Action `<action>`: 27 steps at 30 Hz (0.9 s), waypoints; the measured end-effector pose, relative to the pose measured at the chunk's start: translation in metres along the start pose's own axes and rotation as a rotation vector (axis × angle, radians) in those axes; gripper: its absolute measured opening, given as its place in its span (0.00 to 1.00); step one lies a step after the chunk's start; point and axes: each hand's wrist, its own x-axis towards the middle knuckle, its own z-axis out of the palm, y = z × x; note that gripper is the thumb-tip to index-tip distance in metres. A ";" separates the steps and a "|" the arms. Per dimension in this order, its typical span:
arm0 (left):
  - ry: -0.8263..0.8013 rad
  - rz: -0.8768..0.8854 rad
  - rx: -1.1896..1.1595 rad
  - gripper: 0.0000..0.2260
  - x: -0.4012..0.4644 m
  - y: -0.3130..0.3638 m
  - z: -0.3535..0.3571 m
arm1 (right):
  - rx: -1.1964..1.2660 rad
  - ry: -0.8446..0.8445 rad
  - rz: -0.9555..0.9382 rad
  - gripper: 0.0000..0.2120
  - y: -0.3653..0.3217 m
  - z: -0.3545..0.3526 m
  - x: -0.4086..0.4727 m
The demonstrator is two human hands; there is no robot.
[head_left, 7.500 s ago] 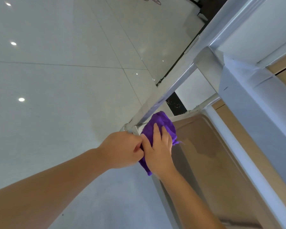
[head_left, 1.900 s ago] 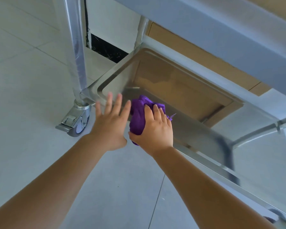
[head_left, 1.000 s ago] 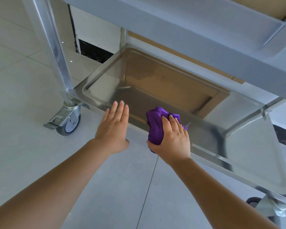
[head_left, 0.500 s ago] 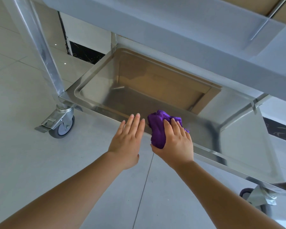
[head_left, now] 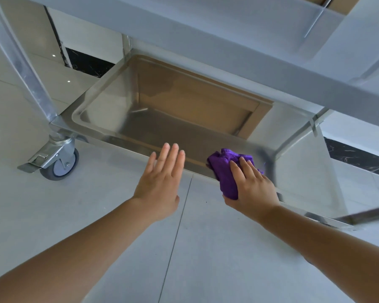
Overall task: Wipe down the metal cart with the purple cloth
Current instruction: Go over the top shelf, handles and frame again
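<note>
right hand (head_left: 251, 186) presses bunched purple cloth (head_left: 227, 169) on metal cart (head_left: 127, 119) bottom shelf's front rim, thumb tucked under | left hand (head_left: 160, 182) flat, empty | cloth soft, light; steel likely slick

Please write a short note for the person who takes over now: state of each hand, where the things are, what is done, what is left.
Left hand: open, fingers straight, at the near rim of the bottom shelf.
Right hand: grips the purple cloth, pressing it on the same rim, further right.
Done: cannot tell which parts are already wiped.
Left: probably the rim to the right corner, the shelf's basin, the legs and upper shelf.
</note>
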 end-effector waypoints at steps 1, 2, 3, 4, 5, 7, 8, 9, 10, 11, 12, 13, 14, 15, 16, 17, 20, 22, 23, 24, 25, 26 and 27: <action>-0.004 0.046 -0.007 0.39 -0.002 0.011 0.001 | 0.008 0.015 0.008 0.41 -0.002 0.001 -0.001; -0.016 0.082 -0.015 0.39 -0.003 0.022 0.004 | 0.013 0.023 0.012 0.41 -0.003 0.001 -0.001; -0.034 0.093 -0.027 0.39 -0.003 0.032 0.006 | 0.012 0.026 0.016 0.41 -0.003 0.002 -0.001; -0.041 0.085 -0.048 0.39 -0.002 0.042 0.009 | 0.013 0.028 0.019 0.41 -0.002 0.002 -0.001; -0.030 0.081 -0.077 0.39 0.000 0.050 0.011 | 0.016 0.033 0.017 0.41 -0.001 0.002 -0.002; 0.039 0.140 -0.093 0.39 0.004 0.062 0.015 | 0.028 0.041 0.008 0.40 0.001 0.003 -0.004; 0.066 0.182 -0.090 0.39 0.006 0.068 0.016 | 0.028 0.049 0.004 0.40 0.002 0.003 -0.005; 0.058 0.205 -0.080 0.39 0.007 0.072 0.019 | 0.026 0.059 0.002 0.40 0.003 0.003 -0.006; 0.044 0.208 -0.062 0.40 0.008 0.075 0.022 | 0.023 0.069 0.005 0.40 0.005 0.004 -0.007; 0.055 0.208 -0.043 0.42 0.009 0.076 0.025 | 0.022 0.079 0.008 0.40 0.006 0.004 -0.008; 0.083 0.219 -0.017 0.45 0.009 0.076 0.028 | 0.022 0.087 0.010 0.40 0.009 0.005 -0.009; 0.081 0.217 0.001 0.47 0.009 0.075 0.030 | 0.023 0.089 0.014 0.40 0.011 0.006 -0.011; 0.105 0.224 0.000 0.48 0.010 0.074 0.033 | 0.027 0.084 0.024 0.40 0.015 0.007 -0.014; 0.144 0.235 0.005 0.47 0.011 0.072 0.038 | 0.032 0.080 0.042 0.40 0.020 0.007 -0.018; 0.169 0.240 0.018 0.46 0.011 0.071 0.040 | 0.039 0.078 0.064 0.40 0.026 0.008 -0.022; 0.185 0.252 0.022 0.46 0.011 0.070 0.041 | 0.041 0.078 0.083 0.39 0.032 0.007 -0.028; 0.209 0.239 0.020 0.45 0.011 0.072 0.042 | 0.030 0.074 0.128 0.39 0.050 0.005 -0.043; 0.201 0.221 0.020 0.45 0.013 0.074 0.044 | 0.022 0.058 0.158 0.39 0.060 0.002 -0.051; 0.207 0.212 0.022 0.45 0.013 0.074 0.044 | 0.023 0.046 0.174 0.38 0.064 0.002 -0.054; 0.206 0.205 0.023 0.45 0.014 0.076 0.045 | 0.028 0.035 0.192 0.38 0.070 0.002 -0.058; 0.206 0.202 0.026 0.46 0.015 0.075 0.046 | 0.033 0.029 0.207 0.38 0.075 0.001 -0.062; 0.209 0.198 0.035 0.46 0.015 0.075 0.046 | 0.036 0.024 0.226 0.38 0.079 0.001 -0.066; 0.207 0.198 0.042 0.46 0.015 0.075 0.048 | 0.036 0.022 0.250 0.38 0.084 0.001 -0.070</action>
